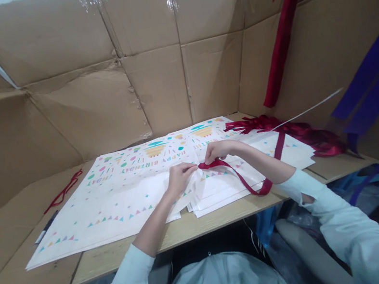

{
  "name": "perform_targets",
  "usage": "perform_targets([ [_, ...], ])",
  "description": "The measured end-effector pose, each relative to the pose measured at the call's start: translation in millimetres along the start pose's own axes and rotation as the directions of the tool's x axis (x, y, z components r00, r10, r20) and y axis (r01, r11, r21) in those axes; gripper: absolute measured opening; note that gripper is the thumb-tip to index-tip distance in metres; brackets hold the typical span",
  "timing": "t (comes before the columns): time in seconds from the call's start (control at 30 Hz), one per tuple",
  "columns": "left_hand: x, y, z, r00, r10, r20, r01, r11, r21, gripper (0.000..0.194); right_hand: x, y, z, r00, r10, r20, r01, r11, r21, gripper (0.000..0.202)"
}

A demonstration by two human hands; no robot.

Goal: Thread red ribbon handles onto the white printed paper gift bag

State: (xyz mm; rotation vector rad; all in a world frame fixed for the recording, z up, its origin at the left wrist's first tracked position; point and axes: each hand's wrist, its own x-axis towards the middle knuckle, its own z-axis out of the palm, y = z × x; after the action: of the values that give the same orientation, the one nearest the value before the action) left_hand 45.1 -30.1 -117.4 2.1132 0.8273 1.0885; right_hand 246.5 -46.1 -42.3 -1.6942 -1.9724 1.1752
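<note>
Stacks of white sheets (111, 200) printed with "HAPPY BIRTHDAY", dots and coloured pennants lie across the table. My left hand (179, 179) is pinched closed at a raised, creased spot of the top printed sheet, near the middle. Whether its fingertips also hold the ribbon's end is hidden. Just right of it, my right hand (219, 150) grips a dark red ribbon (244, 182) close to that end. The ribbon's loose length loops down over the sheets toward the table's front edge, then back up behind my right forearm.
A heap of dark red ribbons (293, 131) lies at the right. A wide red strip (284, 42) and purple strips (374, 65) hang at the right cardboard wall (351, 0). A thin red cord (64, 189) and a pen (46, 227) lie on the left.
</note>
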Motion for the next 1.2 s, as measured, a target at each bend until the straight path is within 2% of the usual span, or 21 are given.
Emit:
perform_targets([
  [0.07,-3,5,-2.9,0.997,0.014,0.076,-0.021,0.994,0.103,0.027,6,-2,1,0.998,0.014,0.062,-0.011,0.999,-0.043,0.016],
  [0.13,-9,12,-8.5,0.983,0.003,0.186,-0.057,0.956,0.287,0.035,10,-3,0,0.992,-0.005,0.125,0.013,0.998,-0.063,0.016],
  [0.2,-18,15,-15.2,0.953,-0.046,0.298,-0.098,0.888,0.450,0.046,11,-2,-1,0.980,-0.060,0.188,0.069,0.997,-0.040,0.016],
  [0.27,-28,15,-20.4,0.923,-0.095,0.373,-0.124,0.843,0.523,0.055,11,1,0,0.971,-0.121,0.207,0.128,0.992,-0.018,0.016],
  [0.33,-35,12,-22.7,0.902,-0.107,0.417,-0.148,0.834,0.532,0.059,13,3,3,0.972,-0.170,0.162,0.172,0.985,0.002,0.017],
  [0.43,-38,6,-21.1,0.900,-0.102,0.424,-0.170,0.813,0.557,0.059,19,4,16,0.982,-0.183,0.052,0.181,0.982,0.049,0.023],
  [0.53,-38,5,-18.1,0.907,-0.088,0.411,-0.190,0.786,0.588,0.057,24,1,32,0.987,-0.155,-0.042,0.159,0.978,0.131,0.036],
  [0.63,-40,7,-16.2,0.926,-0.027,0.376,-0.227,0.757,0.612,0.055,20,3,37,0.959,-0.248,-0.136,0.259,0.964,0.068,0.041],
  [0.7,-41,7,-15.6,0.929,0.022,0.369,-0.267,0.730,0.629,0.052,9,11,29,0.922,-0.345,-0.176,0.340,0.939,-0.062,0.038],
  [0.77,-42,6,-15.5,0.925,0.047,0.377,-0.297,0.706,0.642,0.049,-8,27,12,0.918,-0.355,-0.178,0.323,0.928,-0.186,0.037],
  [0.87,-42,8,-16.2,0.919,0.039,0.393,-0.308,0.694,0.651,0.046,-40,64,-23,0.958,-0.234,-0.167,0.163,0.921,-0.354,0.040],
  [1.0,-39,26,-12.0,0.897,-0.054,0.439,-0.284,0.690,0.666,0.045,-73,110,-61,0.920,-0.138,-0.366,-0.045,0.891,-0.451,0.027],
  [1.1,-38,42,1.1,0.899,-0.115,0.423,-0.253,0.653,0.714,0.047,-79,124,-72,0.930,-0.112,-0.351,-0.088,0.856,-0.509,0.018],
  [1.2,-39,50,17.2,0.923,-0.129,0.364,-0.214,0.613,0.760,0.055,-74,126,-74,0.940,-0.177,-0.293,-0.017,0.830,-0.557,0.018],
])
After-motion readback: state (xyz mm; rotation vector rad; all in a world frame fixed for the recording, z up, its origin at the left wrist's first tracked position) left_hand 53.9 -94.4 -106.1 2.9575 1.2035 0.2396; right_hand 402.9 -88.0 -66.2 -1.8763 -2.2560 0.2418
